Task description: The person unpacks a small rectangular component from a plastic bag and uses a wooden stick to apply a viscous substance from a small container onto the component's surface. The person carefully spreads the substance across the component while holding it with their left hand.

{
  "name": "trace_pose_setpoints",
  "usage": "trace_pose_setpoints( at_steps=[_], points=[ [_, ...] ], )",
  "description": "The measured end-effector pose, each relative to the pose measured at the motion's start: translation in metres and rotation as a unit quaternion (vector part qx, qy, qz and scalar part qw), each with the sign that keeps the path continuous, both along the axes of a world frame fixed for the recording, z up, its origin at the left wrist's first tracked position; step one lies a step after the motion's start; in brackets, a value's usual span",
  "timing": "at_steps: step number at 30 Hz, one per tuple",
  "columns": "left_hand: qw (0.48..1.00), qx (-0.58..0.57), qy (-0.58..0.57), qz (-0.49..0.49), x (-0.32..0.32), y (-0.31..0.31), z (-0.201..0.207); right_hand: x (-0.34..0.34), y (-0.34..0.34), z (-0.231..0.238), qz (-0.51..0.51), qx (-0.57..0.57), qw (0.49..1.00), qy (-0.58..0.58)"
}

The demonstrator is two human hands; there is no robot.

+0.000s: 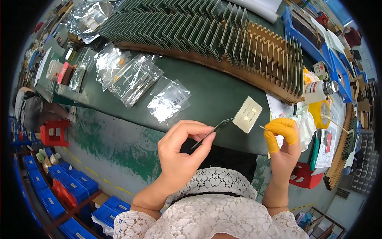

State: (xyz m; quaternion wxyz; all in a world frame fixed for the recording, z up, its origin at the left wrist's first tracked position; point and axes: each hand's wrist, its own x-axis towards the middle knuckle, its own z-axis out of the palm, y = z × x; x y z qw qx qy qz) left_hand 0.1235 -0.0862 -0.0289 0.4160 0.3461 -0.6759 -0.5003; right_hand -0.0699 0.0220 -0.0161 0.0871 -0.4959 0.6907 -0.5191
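My left hand point(181, 149) is closed around dark tweezers point(207, 137), thumb and forefinger pressing on their sides. The tweezers' tips meet the left edge of a small cream-coloured card point(248, 115) with shiny patches on it. I cannot tell whether the tips grip the card or only touch it. To the right of the card is my right hand point(285, 141), with yellow finger cots on its thumb and fingers. Its fingertips pinch a tiny pale, pointed piece point(262, 128), too small to name.
Green circuit boards point(191, 34) stand in rows in a notched brown rack point(242, 69) across the back. Clear plastic bags point(135, 79) lie on the green tabletop point(211, 89). At right are a white bottle point(316, 92), a yellow tape roll point(318, 113), papers and a green-handled tool point(315, 153).
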Motion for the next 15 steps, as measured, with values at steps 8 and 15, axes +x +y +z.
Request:
trace_pose_setpoints(
  at_steps=[8, 15],
  points=[
    [0.995, -0.049, 0.044, 0.082, -0.003, -0.001, -0.007, -0.017, 0.012, -0.026, -0.012, 0.130, 0.962, 0.240],
    [0.989, -0.124, 0.010, 0.079, -0.009, -0.001, -0.004, -0.021, 0.011, -0.033, -0.006, 0.134, 0.947, 0.291]
  ],
)
